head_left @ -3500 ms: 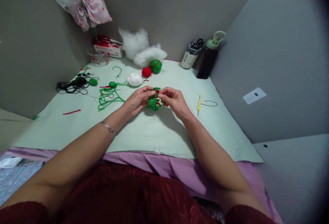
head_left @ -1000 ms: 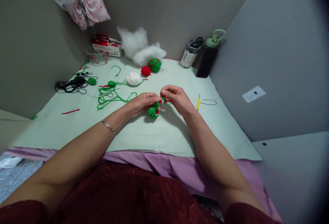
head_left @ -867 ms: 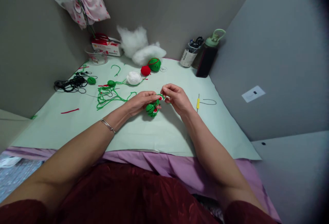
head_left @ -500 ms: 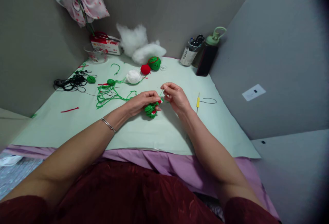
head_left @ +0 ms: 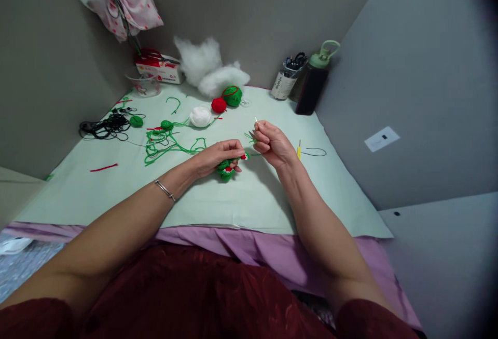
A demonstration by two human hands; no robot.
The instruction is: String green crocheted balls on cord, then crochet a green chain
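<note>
My left hand (head_left: 221, 156) is closed on a small green crochet piece (head_left: 226, 174) with red and white parts. A red, white and green edge (head_left: 245, 156) of it pokes out past my thumb. To the right, my right hand (head_left: 272, 143) is raised a little and pinches a thin needle (head_left: 256, 120), whose pale tip shows above the fingers. Green yarn (head_left: 249, 136) shows beside those fingers; how it runs to the needle is hidden. Just beyond my right wrist lies a yellow-handled crochet hook (head_left: 299, 152), partly covered by the wrist.
Balls of white (head_left: 201, 117), red (head_left: 218, 105) and green yarn (head_left: 232, 96) sit ahead, before white stuffing (head_left: 206, 64). Tangled green yarn (head_left: 171, 149) and black cord (head_left: 105, 125) lie left. A bottle (head_left: 313, 84) and a pen cup (head_left: 284, 82) stand at the back right.
My right hand has drawn away from the crochet piece, turned and closed more, with the needle tip now showing above it. My left hand keeps its hold, the piece tilted slightly.
</note>
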